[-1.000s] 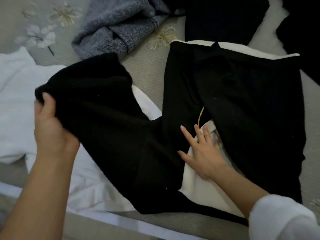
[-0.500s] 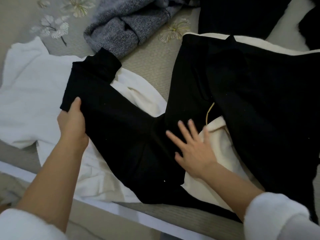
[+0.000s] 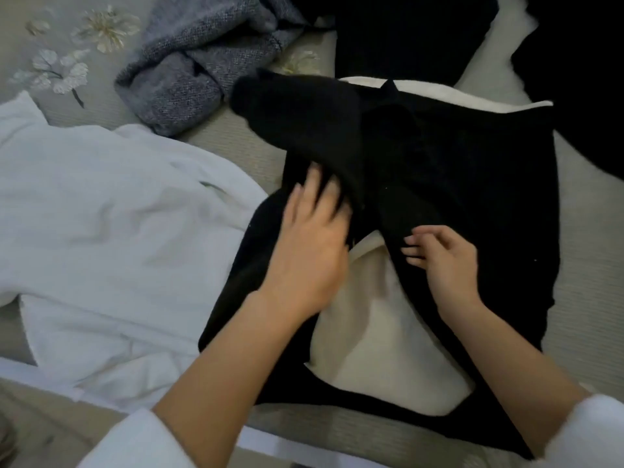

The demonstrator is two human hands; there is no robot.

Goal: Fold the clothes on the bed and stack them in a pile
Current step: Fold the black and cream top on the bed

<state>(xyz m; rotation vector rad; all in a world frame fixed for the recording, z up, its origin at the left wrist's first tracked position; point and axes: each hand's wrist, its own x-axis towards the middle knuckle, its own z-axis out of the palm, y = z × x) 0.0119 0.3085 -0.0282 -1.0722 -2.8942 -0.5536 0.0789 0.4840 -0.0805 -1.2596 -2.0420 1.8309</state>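
Left fingers (image 3: 315, 197) on black sweater (image 3: 472, 197), right fingers (image 3: 432, 233) perhaps pinching it

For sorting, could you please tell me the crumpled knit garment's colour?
The knit garment is speckled grey-blue; head view shows it best.

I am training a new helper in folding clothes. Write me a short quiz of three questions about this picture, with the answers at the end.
1. True or false: the grey knit garment lies crumpled, not folded.
2. Fill in the missing word: seen from the person's side, the white garment lies to the ___ of the black garment with the cream lining.
3. The left hand and the right hand are both on which garment?
A. the white garment
B. the black garment
C. the grey knit garment

Key: 1 true; 2 left; 3 B.
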